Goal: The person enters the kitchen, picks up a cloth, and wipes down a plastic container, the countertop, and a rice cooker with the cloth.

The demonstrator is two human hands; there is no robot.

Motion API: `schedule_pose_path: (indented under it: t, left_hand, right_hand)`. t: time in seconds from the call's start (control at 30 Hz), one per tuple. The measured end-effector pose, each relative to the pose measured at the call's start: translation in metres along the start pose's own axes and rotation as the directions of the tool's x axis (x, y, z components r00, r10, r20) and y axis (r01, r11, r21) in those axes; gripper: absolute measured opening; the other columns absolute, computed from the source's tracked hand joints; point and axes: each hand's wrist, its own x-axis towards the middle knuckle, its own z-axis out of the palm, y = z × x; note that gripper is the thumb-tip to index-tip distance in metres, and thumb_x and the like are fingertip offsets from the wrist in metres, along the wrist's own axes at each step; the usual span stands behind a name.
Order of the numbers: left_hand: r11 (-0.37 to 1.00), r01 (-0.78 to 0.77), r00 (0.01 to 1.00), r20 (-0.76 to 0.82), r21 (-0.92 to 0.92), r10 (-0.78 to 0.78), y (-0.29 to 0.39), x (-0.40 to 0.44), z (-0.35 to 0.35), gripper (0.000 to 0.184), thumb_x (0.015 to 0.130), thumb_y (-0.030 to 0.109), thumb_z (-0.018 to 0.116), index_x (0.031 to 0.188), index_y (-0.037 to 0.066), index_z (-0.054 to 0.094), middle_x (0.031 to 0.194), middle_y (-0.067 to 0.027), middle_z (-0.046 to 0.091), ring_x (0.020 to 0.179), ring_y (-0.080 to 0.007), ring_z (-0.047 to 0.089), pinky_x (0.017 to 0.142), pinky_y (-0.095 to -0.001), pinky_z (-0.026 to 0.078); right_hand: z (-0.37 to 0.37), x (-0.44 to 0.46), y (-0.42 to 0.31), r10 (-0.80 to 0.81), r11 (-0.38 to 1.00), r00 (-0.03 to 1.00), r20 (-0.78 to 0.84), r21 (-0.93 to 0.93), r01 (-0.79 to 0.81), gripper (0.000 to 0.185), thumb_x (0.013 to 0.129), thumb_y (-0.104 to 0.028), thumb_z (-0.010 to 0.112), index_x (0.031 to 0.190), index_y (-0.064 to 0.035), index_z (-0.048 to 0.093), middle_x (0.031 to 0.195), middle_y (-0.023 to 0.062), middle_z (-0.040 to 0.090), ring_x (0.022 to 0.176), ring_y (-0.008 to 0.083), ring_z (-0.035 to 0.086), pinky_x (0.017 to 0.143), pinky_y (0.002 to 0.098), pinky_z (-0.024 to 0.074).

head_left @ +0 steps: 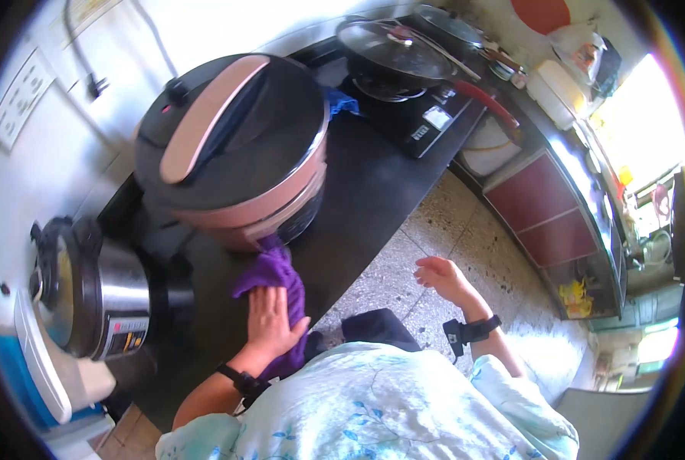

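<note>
Left hand: palm down on the cloth, fingers straight and close together, thumb out to the side; it presses on the cloth and is not clenched round it.
Pressing the cloth: this seems best done with a flat palm and even weight, the folds spread out under the fingers so that the cloth does not bunch. The end against the big cooker wants light handling, so that the cooker is not nudged; the loose part by the wrist is better gathered in, since it could drag at the edge.
Right hand: raised over the floor, released and holding nothing, fingers loosely bent; the cloth is the nearest loose thing, well apart from it.
Cloth: deep purple, soft-looking, crumpled into a narrow, twisted strip with raised folds. Whether it is damp, I cannot tell.
Cloth's place: on the dark worktop near the front edge, its far end at the big cooker's base, its near part running down beside the left wrist.
Around it: the small cooker stands to the left, the lidded pan on the hob beyond.
</note>
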Motion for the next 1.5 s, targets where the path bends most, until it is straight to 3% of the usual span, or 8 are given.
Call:
schedule_pose_path:
  t: [0.27,0.6,0.8,0.97,1.07,1.2,1.33,1.5]
  left_hand:
    - [0.982,-0.180,0.981,-0.089,-0.052,0.175,0.087,0.183,0.047,0.078,0.069,0.039,0.064,0.125,-0.004,0.032,0.124,-0.0230,0.036,0.114,-0.0415,0.034,0.098,-0.0508,0.024]
    - [0.952,0.264,0.893,-0.411,0.153,-0.182,0.108,0.387,0.086,0.059,0.070,0.034,0.063,0.116,0.003,0.043,0.111,-0.0197,0.047,0.101,-0.0382,0.044,0.087,-0.0485,0.034]
    - [0.989,0.142,0.843,-0.520,-0.034,-0.138,0.090,0.386,0.042,0.047,0.063,0.013,0.066,0.104,0.007,0.044,0.099,-0.0166,0.049,0.095,-0.0365,0.050,0.080,-0.0414,0.043]
    - [0.884,0.425,0.734,-0.645,0.193,-0.212,0.035,0.405,-0.022,0.046,0.066,0.009,0.062,0.107,0.005,0.043,0.104,-0.0182,0.048,0.094,-0.0374,0.049,0.082,-0.0429,0.042]
    - [0.737,0.649,0.728,-0.437,0.189,-0.529,-0.009,0.389,0.037,0.044,0.069,0.016,0.061,0.108,0.003,0.043,0.104,-0.0194,0.048,0.096,-0.0381,0.048,0.084,-0.0446,0.041]
    - [0.921,0.353,0.882,-0.386,0.162,-0.270,0.092,0.333,0.065,0.047,0.067,0.015,0.060,0.108,0.000,0.042,0.102,-0.0204,0.048,0.096,-0.0397,0.046,0.083,-0.0451,0.040]
    - [0.947,-0.068,0.985,0.128,-0.313,0.113,0.191,0.293,0.067,0.047,0.061,0.014,0.066,0.104,0.007,0.049,0.100,-0.0134,0.050,0.095,-0.0324,0.051,0.081,-0.0397,0.044]
    - [0.817,-0.459,0.888,-0.191,-0.349,0.418,0.238,0.352,0.053,0.052,0.056,0.008,0.067,0.104,0.005,0.049,0.099,-0.0128,0.050,0.090,-0.0324,0.051,0.078,-0.0385,0.044]
  right_hand:
    - [-0.084,0.037,0.055,0.053,0.982,0.996,-0.076,0.184,-0.038,0.027,0.087,-0.018,0.054,0.107,0.0016,0.054,0.087,0.0074,0.062,0.080,0.0138,0.059,0.071,0.0261,0.0480]
    - [-0.229,0.118,0.083,0.005,0.896,0.999,-0.035,0.444,0.011,0.031,0.088,-0.020,0.053,0.108,0.0027,0.052,0.090,0.0076,0.061,0.080,0.0140,0.059,0.072,0.0266,0.0490]
    - [-0.262,0.136,0.120,0.136,0.828,0.987,-0.087,0.558,-0.065,0.024,0.087,-0.017,0.053,0.104,0.0007,0.054,0.084,0.0074,0.062,0.073,0.0145,0.060,0.067,0.0257,0.0494]
    - [-0.274,0.127,0.128,0.151,0.810,0.984,-0.098,0.582,-0.067,0.025,0.088,-0.020,0.051,0.103,-0.0008,0.054,0.084,0.0079,0.062,0.072,0.0143,0.060,0.066,0.0258,0.0498]
    - [-0.281,0.120,0.126,0.197,0.836,0.973,-0.123,0.540,-0.101,0.024,0.088,-0.021,0.051,0.102,-0.0013,0.054,0.083,0.0075,0.062,0.072,0.0142,0.060,0.065,0.0258,0.0499]
    - [-0.286,0.115,0.130,0.233,0.808,0.959,-0.164,0.582,-0.097,0.023,0.087,-0.021,0.053,0.100,-0.0015,0.054,0.081,0.0068,0.062,0.070,0.0142,0.061,0.064,0.0259,0.0499]
    - [-0.279,0.117,0.128,0.263,0.762,0.955,-0.136,0.637,-0.119,0.022,0.086,-0.018,0.053,0.100,-0.0012,0.054,0.083,0.0074,0.062,0.072,0.0147,0.061,0.066,0.0263,0.0499]
    - [-0.290,0.099,0.114,0.181,0.839,0.963,-0.200,0.542,-0.045,0.027,0.088,-0.022,0.052,0.104,0.0002,0.053,0.086,0.0073,0.062,0.078,0.0146,0.061,0.069,0.0261,0.0497]
